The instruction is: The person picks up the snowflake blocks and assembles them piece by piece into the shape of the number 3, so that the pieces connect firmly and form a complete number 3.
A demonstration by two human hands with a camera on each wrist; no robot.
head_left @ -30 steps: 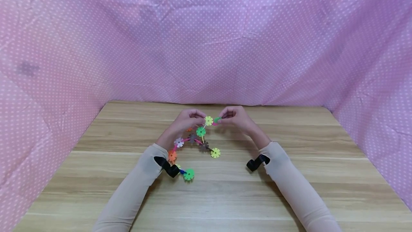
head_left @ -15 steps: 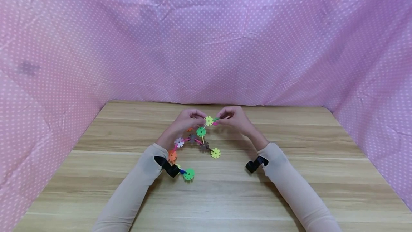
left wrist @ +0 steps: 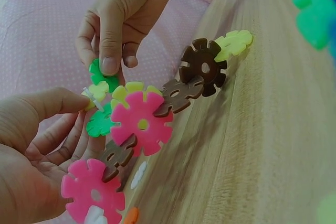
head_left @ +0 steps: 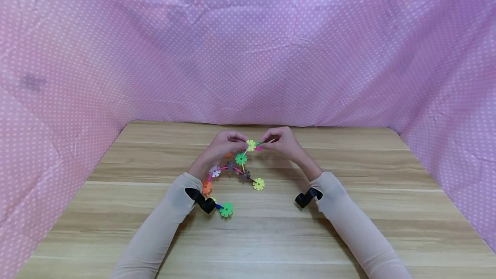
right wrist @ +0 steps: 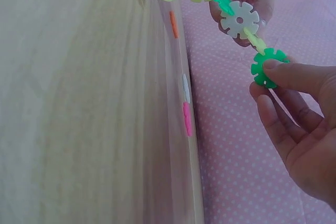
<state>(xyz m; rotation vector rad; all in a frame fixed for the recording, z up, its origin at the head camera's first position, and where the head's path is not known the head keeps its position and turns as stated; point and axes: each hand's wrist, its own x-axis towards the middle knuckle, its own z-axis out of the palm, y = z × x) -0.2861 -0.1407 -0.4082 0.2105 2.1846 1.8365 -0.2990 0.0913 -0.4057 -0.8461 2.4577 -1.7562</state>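
A chain of interlocking notched plastic discs (head_left: 241, 158), in yellow, green, brown, pink, white and orange, rises off the table at the left hand. My left hand (head_left: 222, 147) pinches it by the yellow and white discs near its upper end; the left wrist view has the thumb beside the yellow disc (left wrist: 98, 92). My right hand (head_left: 284, 143) pinches a green notched disc (right wrist: 269, 68) between thumb and finger. Its edge meets the yellow disc (right wrist: 255, 40), which joins a white disc (right wrist: 240, 20). How deep the slots mesh, I cannot tell.
Lower parts of the chain, with an orange disc (head_left: 207, 187) and a green end disc (head_left: 226, 210), lie by the left wrist. Loose pink (right wrist: 187, 119), white (right wrist: 186, 87) and orange (right wrist: 174, 23) discs lie on the wooden table (head_left: 348, 154). Pink dotted cloth (head_left: 248, 55) hangs behind.
My right hand has shifted slightly left, towards the left hand, and its green disc has turned more edge-on in the head view. The left hand has hardly moved.
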